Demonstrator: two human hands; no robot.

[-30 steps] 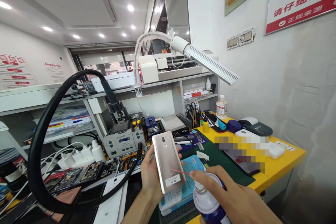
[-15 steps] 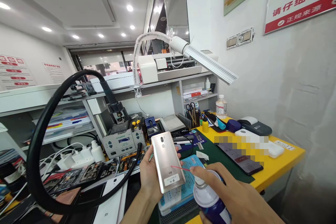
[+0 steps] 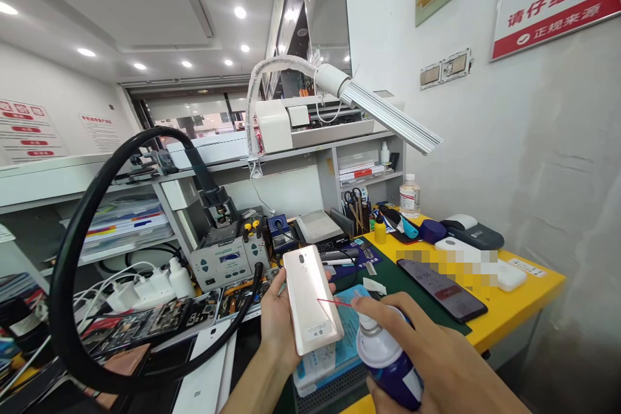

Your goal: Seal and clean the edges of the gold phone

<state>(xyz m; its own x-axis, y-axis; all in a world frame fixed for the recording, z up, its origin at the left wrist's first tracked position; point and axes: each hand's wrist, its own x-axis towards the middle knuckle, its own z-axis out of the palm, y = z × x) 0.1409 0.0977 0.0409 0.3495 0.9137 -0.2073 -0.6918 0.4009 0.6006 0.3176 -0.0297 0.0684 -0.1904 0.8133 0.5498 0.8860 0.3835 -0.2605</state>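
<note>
A gold smartphone (image 3: pixel 310 291) lies back side up in my left hand (image 3: pixel 276 317), whose fingers wrap round both its edges. My right hand (image 3: pixel 412 330) grips a blue and white spray can (image 3: pixel 383 356), with the index finger on its nozzle. A thin red straw (image 3: pixel 337 302) runs from the nozzle to the phone's back; whether its tip touches the surface, I cannot tell. Beneath the phone, a light blue packet (image 3: pixel 356 320) lies on a dark perforated tray (image 3: pixel 334 394).
A black flexible hose (image 3: pixel 68 272) arcs across the left, before a soldering station (image 3: pixel 220 265). Phone boards (image 3: pixel 160 323) and a white phone (image 3: pixel 201 375) lie below it. A dark phone (image 3: pixel 441 291) lies at right on the green mat (image 3: pixel 407 297); a lamp (image 3: pixel 388 113) hangs above.
The phone's back has tilted slightly and now reflects more light, so its markings look paler. The straw's nozzle end is a little higher, as the right hand has shifted slightly.
</note>
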